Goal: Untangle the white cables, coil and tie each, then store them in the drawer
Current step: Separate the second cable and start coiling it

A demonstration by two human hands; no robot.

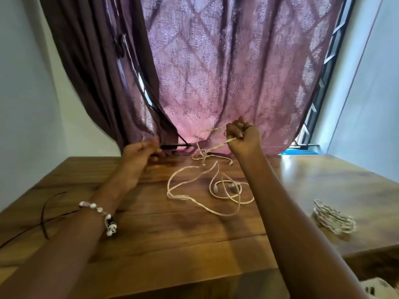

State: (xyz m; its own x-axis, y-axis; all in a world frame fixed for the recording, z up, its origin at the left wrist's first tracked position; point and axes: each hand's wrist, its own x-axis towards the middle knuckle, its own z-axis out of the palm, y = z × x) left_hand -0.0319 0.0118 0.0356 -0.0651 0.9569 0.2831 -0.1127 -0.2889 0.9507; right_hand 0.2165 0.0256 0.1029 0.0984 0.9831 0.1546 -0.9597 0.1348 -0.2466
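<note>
Our right hand point(243, 137) grips a white cable point(207, 186) raised off the counter point(151, 234) to free its tangles; left hand's point(140, 154) grip is blurred, we cannot tell.

Your table point(151, 238) is brown wood with visible grain and a soft sheen. The loose white cables point(203, 190) look smooth and matt. At the far side hangs a thin, patterned mauve cloth curtain point(226, 72).

Loose cables point(207, 188) lie at the centre of the table point(151, 244); a coiled bundle point(333, 219) sits at three o'clock, the curtain point(216, 72) behind at twelve.
</note>
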